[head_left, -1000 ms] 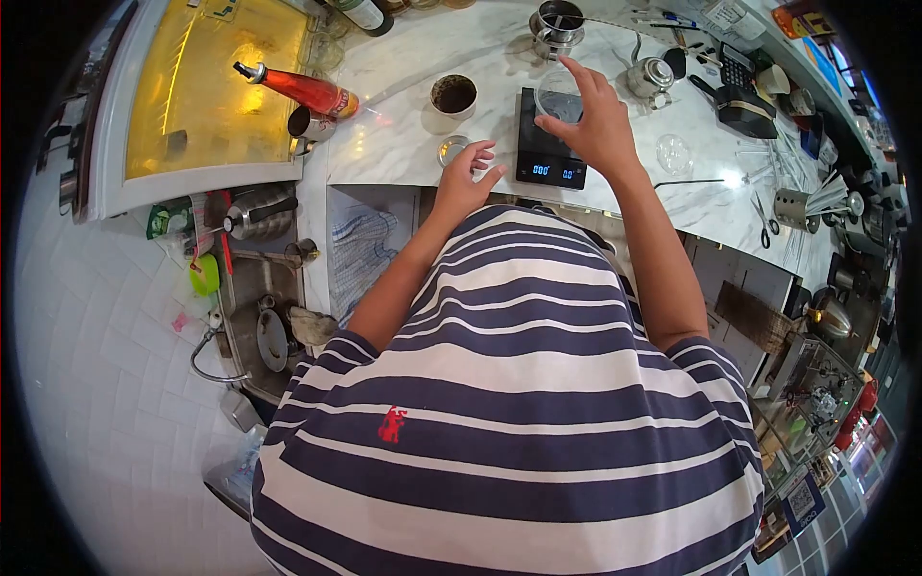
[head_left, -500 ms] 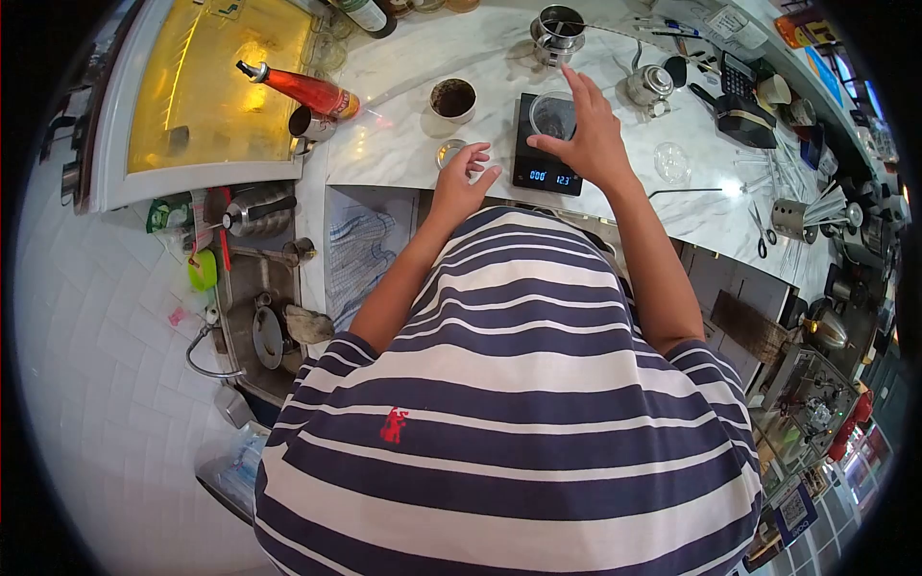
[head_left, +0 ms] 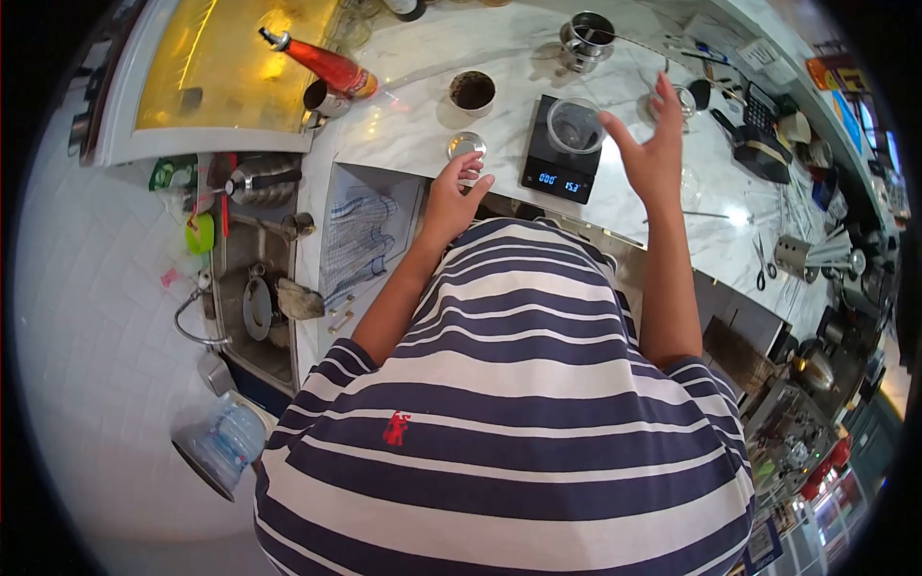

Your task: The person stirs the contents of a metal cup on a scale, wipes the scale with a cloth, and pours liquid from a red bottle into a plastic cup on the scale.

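Note:
A clear plastic cup (head_left: 576,126) stands on the black digital scale (head_left: 557,171), whose blue digits are lit. To the right of the cup is my right hand (head_left: 650,154), its fingers spread and holding nothing. My left hand (head_left: 455,200) is at the counter's front edge, fingers apart and slightly curled, nearest to a small round metal dish (head_left: 467,146). Behind that dish stands a cup with dark contents (head_left: 473,92). A metal drip filter (head_left: 587,40) sits farther back, behind the scale.
A red bottle (head_left: 331,69) leans across the yellow-lit surface beside a metal jug (head_left: 325,99). Scissors (head_left: 764,264), a straw holder (head_left: 792,257) and a black calculator (head_left: 759,110) lie to the right. The sink (head_left: 274,355) is at the left.
My right hand has moved off the clear cup to the right. My left hand stays near the small dish. The view has shifted slightly, and the digits on the scale differ.

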`<state>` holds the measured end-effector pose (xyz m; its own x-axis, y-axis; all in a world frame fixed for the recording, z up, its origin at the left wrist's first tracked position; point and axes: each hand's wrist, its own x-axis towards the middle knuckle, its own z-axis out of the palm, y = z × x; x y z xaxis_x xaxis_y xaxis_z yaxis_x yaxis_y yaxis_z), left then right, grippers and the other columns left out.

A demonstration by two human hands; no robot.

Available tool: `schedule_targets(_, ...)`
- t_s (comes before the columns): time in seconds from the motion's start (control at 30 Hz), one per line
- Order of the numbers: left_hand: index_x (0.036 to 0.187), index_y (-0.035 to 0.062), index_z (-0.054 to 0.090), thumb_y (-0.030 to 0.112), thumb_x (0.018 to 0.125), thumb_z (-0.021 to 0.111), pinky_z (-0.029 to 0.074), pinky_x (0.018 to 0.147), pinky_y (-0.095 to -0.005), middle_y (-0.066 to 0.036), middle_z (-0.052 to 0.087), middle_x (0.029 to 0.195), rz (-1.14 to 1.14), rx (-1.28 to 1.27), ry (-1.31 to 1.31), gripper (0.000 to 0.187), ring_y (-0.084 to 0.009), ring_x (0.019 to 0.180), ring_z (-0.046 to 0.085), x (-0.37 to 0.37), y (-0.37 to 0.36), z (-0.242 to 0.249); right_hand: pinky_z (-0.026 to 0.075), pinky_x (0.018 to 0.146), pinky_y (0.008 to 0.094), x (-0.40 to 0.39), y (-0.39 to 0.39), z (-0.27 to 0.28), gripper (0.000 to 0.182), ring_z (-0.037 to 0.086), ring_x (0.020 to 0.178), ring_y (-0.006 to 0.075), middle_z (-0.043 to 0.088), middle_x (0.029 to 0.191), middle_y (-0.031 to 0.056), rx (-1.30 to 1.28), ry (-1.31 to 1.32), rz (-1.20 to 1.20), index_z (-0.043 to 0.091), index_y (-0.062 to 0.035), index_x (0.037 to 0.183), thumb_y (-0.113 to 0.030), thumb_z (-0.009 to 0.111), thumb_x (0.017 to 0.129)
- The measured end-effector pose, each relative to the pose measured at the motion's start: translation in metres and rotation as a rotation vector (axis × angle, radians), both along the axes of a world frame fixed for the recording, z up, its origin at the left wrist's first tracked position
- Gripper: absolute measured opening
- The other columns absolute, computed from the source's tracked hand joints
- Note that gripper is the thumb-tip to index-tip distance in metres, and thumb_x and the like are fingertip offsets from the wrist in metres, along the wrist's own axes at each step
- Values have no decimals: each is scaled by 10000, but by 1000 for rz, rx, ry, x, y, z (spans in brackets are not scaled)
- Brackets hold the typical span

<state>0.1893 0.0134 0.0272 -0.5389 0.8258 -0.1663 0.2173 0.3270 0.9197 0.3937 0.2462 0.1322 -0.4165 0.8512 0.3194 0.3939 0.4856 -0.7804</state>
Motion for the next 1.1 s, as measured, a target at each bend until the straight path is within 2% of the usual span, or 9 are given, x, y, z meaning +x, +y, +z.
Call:
schedule_targets(0.13,1386,48,615,169,962,757,533,819,-288,-86,712,1201,88,-20,-16,463,-139,1026,672,0,-20,-2,424,1151,452,-2,-2,6,904,507,1368,355,490,1516,236,-50,31,-2,403,-9,1563,-329,875,862)
schedule_targets(0.4,1371,86,641,214,931,784,509,842,-318,-76,734,1185,260,-12,-38,480,-153,990,685,-34,-53,-2,450,1102,441,-50,-28,38,818,558,1308,327,573,1410,191,23,51,68,475,-45,1530,-291,871,858)
schedule_targets(0.53,1378,89,635,215,938,779,510,833,-308,-74,730,1190,285,25,-26,480,-150,1001,684,-68,-57,4,465,1075,423,-92,-48,48,658,603,1274,332,646,1339,192,32,67,147,578,-37,1431,-248,852,872)
schedule_targets(0.67,1395,87,617,194,975,738,501,818,-278,-69,714,1218,333,76,-21,450,-128,1004,665,-107,-67,21,482,1047,432,-147,-63,50,552,624,1219,371,665,1300,194,85,53,281,633,-42,1353,-261,829,886)
schedule_targets(0.77,1419,26,572,115,1025,657,511,955,-298,-101,687,1233,405,159,-102,413,-150,1089,646,-134,-80,37,483,1054,434,-196,-74,46,521,623,1235,356,664,1312,187,3,42,371,647,-45,1326,-300,811,902)
schedule_targets(0.87,1419,13,565,92,1041,625,494,996,-293,-105,680,1239,455,211,-132,391,-149,1090,642,-159,-96,38,485,1065,423,-252,-78,29,523,629,1250,344,673,1310,173,-119,82,435,648,-56,1338,-324,798,915)
schedule_targets(0.9,1419,19,566,97,1042,626,490,1012,-297,-106,681,1237,468,214,-134,390,-154,1094,641,-164,-102,38,503,1050,424,-272,-76,22,560,642,1254,310,685,1303,152,-126,106,461,639,-61,1356,-370,801,918)
schedule_targets(1.0,1393,78,609,164,1043,642,476,838,-250,-36,695,1196,487,253,-88,363,-87,995,613,-180,-121,25,526,1013,431,-331,-79,22,609,655,1233,286,694,1293,142,-282,178,483,622,-57,1375,-407,811,914)
schedule_targets(1.1,1386,78,612,163,1046,634,480,852,-258,-32,701,1184,508,213,-94,352,-92,1001,615,-189,-136,18,535,996,431,-379,-80,8,694,661,1213,276,688,1313,146,-259,161,482,608,-52,1392,-439,852,870)
